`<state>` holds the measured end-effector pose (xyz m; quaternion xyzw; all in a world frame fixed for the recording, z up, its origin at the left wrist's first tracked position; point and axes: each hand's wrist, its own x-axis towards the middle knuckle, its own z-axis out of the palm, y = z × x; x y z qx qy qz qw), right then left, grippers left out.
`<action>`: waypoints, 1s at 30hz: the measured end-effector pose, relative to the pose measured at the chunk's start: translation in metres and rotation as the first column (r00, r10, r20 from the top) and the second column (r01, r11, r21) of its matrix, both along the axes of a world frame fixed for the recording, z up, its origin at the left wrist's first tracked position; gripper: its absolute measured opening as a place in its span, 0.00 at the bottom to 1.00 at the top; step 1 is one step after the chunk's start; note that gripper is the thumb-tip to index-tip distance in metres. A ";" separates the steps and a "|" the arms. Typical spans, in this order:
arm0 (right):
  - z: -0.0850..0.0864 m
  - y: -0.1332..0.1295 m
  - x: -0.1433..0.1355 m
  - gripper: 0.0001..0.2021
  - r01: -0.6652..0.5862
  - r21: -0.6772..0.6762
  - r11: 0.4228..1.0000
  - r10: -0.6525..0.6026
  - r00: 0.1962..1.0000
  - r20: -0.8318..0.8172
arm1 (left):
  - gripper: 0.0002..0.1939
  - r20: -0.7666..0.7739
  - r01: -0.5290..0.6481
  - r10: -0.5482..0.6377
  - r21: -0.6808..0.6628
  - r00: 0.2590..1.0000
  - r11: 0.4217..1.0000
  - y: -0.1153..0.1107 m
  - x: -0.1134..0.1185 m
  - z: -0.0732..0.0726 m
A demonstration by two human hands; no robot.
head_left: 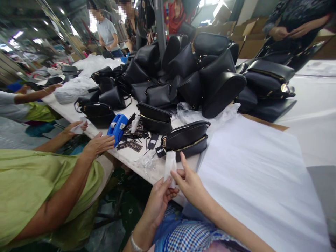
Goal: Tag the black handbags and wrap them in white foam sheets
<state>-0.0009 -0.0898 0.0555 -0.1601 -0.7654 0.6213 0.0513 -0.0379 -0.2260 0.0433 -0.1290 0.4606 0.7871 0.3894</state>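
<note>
At the table's near edge I hold a folded white strip (170, 164), which looks like thin paper or foam, upright. My left hand (159, 196) is closed round its lower end. My right hand (193, 183) pinches its right edge between thumb and bent fingers, with the index finger stretched upward. Just beyond the strip lies a black handbag (187, 138) with a gold zip and a black tag (160, 152) at its left end. The strip's lowest part is hidden by my fingers.
A large pile of black bags (181, 66) covers the table's far side. White sheets (252, 168) lie to my right. On the left are a blue tape dispenser (117, 128), loose tags (135, 145) and crumpled plastic (147, 161). A co-worker in green (52, 189) sits close at left.
</note>
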 end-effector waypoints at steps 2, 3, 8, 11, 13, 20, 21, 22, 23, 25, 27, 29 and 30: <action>-0.005 -0.009 -0.005 0.37 0.009 0.079 0.997 -0.007 1.000 -0.028 | 0.16 -0.108 0.024 -0.027 -0.028 0.994 0.999 0.006 0.003 0.000; -0.008 -0.010 -0.007 0.37 -0.001 0.118 0.993 0.005 1.000 -0.027 | 0.17 -0.136 0.035 -0.041 -0.043 0.990 0.998 0.008 0.004 -0.001; 0.001 0.025 -0.002 0.33 -0.069 0.543 0.837 0.114 0.992 -0.050 | 0.25 -0.228 0.074 -0.121 -0.202 0.966 0.977 0.004 -0.002 -0.011; 0.032 0.068 -0.009 0.24 0.215 0.822 0.528 0.067 0.954 -0.293 | 0.35 -0.377 -0.024 -0.126 -0.371 0.918 0.928 -0.008 -0.015 -0.017; 0.055 0.096 -0.026 0.26 0.285 0.885 0.368 0.106 0.933 -0.345 | 0.40 -0.537 -0.123 -0.174 -0.472 0.825 0.873 -0.013 -0.024 -0.017; 0.095 0.135 -0.079 0.25 -0.236 0.949 0.207 0.238 0.953 0.185 | 0.53 -0.799 -0.334 -0.400 -0.565 0.448 0.755 0.023 -0.048 0.002; 0.096 0.134 -0.076 0.24 -0.262 0.946 0.190 0.245 0.946 0.213 | 0.56 -0.792 -0.294 -0.392 -0.557 0.467 0.776 0.031 -0.049 0.000; 0.096 0.133 -0.072 0.23 -0.267 0.949 0.168 0.254 0.942 0.220 | 0.58 -0.774 -0.240 -0.398 -0.561 0.493 0.792 0.036 -0.049 -0.004; 0.095 0.131 -0.066 0.24 -0.265 0.953 0.148 0.266 0.939 0.220 | 0.58 -0.751 -0.200 -0.418 -0.577 0.511 0.792 0.040 -0.049 -0.010; 0.090 0.130 -0.052 0.24 -0.290 0.948 0.134 0.294 0.925 0.241 | 0.54 -0.712 -0.181 -0.490 -0.641 0.503 0.746 0.041 -0.049 -0.026; 0.084 0.130 -0.039 0.23 -0.325 0.931 0.168 0.302 0.915 0.265 | 0.47 -0.683 -0.232 -0.559 -0.706 0.469 0.669 0.035 -0.050 -0.043; 0.079 0.129 -0.027 0.22 -0.324 0.921 0.217 0.295 0.921 0.254 | 0.37 -0.670 -0.219 -0.607 -0.728 0.428 0.649 0.028 -0.055 -0.053; 0.077 0.129 -0.021 0.21 -0.304 0.923 0.236 0.285 0.930 0.234 | 0.33 -0.679 -0.205 -0.621 -0.722 0.391 0.661 0.025 -0.058 -0.054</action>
